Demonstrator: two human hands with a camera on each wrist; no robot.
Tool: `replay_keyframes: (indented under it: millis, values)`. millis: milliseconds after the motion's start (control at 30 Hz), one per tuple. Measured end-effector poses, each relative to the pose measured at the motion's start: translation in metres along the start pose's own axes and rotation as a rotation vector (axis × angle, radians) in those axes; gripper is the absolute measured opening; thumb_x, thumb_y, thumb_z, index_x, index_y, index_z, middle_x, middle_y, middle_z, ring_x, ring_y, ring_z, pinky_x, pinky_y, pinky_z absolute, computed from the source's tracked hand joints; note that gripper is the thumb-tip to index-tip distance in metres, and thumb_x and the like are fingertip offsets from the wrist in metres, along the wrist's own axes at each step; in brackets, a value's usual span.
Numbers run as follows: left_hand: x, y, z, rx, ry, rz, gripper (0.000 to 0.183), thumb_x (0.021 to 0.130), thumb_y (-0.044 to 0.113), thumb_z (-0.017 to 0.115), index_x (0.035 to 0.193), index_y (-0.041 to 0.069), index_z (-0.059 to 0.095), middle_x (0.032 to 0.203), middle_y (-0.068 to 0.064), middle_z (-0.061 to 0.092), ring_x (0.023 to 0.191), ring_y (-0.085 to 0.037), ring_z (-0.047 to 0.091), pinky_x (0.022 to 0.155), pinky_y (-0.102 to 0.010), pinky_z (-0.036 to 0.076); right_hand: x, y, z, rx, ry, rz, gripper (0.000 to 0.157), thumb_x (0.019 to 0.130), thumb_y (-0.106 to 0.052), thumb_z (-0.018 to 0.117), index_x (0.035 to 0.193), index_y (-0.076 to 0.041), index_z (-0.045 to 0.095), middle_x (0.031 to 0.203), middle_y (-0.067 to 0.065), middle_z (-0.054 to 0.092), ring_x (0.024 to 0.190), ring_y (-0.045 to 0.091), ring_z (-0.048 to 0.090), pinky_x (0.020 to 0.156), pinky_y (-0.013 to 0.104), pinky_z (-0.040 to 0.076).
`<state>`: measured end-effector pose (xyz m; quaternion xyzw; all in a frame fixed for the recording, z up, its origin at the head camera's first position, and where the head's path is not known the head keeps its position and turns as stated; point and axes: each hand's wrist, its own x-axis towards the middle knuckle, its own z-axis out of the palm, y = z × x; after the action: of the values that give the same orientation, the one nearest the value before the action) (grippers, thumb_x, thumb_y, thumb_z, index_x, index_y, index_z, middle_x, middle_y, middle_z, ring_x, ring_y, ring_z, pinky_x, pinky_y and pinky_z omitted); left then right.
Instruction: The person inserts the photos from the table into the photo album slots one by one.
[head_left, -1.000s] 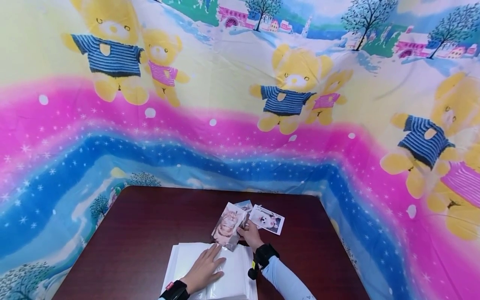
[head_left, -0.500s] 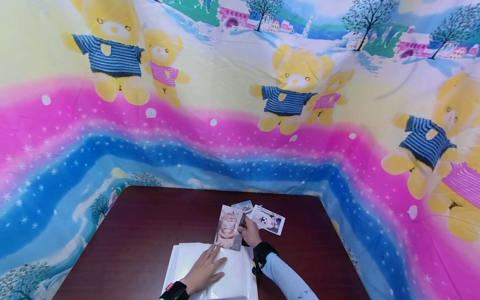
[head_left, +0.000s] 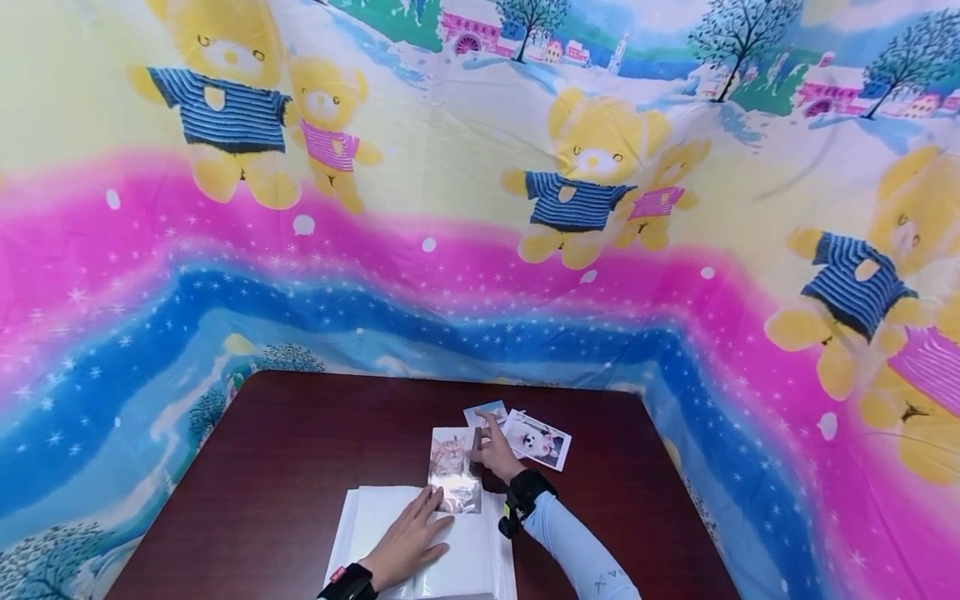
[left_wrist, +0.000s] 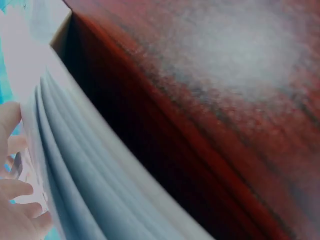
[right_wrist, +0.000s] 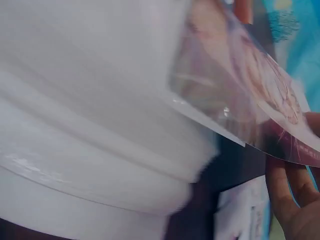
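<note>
An open photo album [head_left: 472, 558] with white pages lies at the table's near edge. My left hand [head_left: 408, 537] rests on its page with fairly straight fingers, the fingertips at the page's top edge. There they meet the lower left corner of a photo of an orange cat [head_left: 452, 467]. My right hand [head_left: 498, 450] holds this photo by its right edge, pinched between thumb and fingers [right_wrist: 287, 195] in the right wrist view. The photo's lower end overlaps the top of the page; whether it is inside a clear pocket I cannot tell.
Behind my right hand lie a photo of a white dog [head_left: 536, 439] and a bluish photo [head_left: 483, 412], partly hidden. The dark red-brown table [head_left: 315, 442] ends at a cloth backdrop [head_left: 465, 292] printed with bears. Album pages [left_wrist: 100, 165] stand fanned in the left wrist view.
The cat photo has turned from tilted to nearly upright in the head view and come down toward the album page with my right hand. My left hand has hardly moved.
</note>
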<state>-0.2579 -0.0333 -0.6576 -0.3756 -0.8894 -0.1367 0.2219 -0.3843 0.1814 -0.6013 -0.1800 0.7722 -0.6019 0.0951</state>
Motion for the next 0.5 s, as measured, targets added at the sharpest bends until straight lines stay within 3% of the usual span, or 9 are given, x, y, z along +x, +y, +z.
replay_keyframes:
  millis: [100, 200, 367, 500]
  values:
    - [-0.004, 0.002, -0.002, 0.021, 0.042, 0.048, 0.038, 0.085, 0.035, 0.074, 0.114, 0.011, 0.071, 0.134, -0.027, 0.054, 0.122, -0.046, 0.051, 0.096, -0.051, 0.047, -0.002, -0.019, 0.001, -0.057, -0.009, -0.042, 0.051, 0.095, 0.012, 0.05, 0.144, 0.007, 0.037, 0.108, 0.038, 0.049, 0.082, 0.046, 0.05, 0.059, 0.033, 0.034]
    - [-0.009, 0.005, -0.005, 0.021, 0.083, 0.1, 0.04, 0.083, 0.039, 0.075, 0.112, 0.012, 0.071, 0.13, -0.025, 0.056, 0.117, -0.043, 0.055, 0.093, -0.048, 0.049, -0.007, -0.032, 0.004, -0.153, -0.003, -0.088, 0.035, 0.098, 0.01, 0.048, 0.132, 0.011, 0.051, 0.103, 0.037, 0.048, 0.079, 0.04, 0.049, 0.058, 0.028, 0.037]
    - [-0.018, 0.009, -0.014, -0.057, 0.095, 0.136, 0.046, 0.082, 0.045, 0.076, 0.113, 0.012, 0.07, 0.126, -0.021, 0.057, 0.114, -0.037, 0.056, 0.09, -0.046, 0.051, -0.014, -0.035, 0.01, -0.19, 0.017, -0.109, 0.028, 0.096, 0.012, 0.05, 0.123, 0.013, 0.057, 0.103, 0.037, 0.052, 0.085, 0.042, 0.053, 0.065, 0.025, 0.04]
    - [-0.025, 0.01, -0.019, -0.105, 0.065, 0.139, 0.049, 0.084, 0.049, 0.073, 0.115, 0.012, 0.07, 0.127, -0.019, 0.056, 0.115, -0.034, 0.055, 0.091, -0.045, 0.05, -0.016, -0.029, 0.012, -0.179, 0.004, -0.084, 0.026, 0.095, 0.01, 0.053, 0.121, 0.013, 0.059, 0.099, 0.034, 0.055, 0.083, 0.033, 0.054, 0.067, 0.026, 0.042]
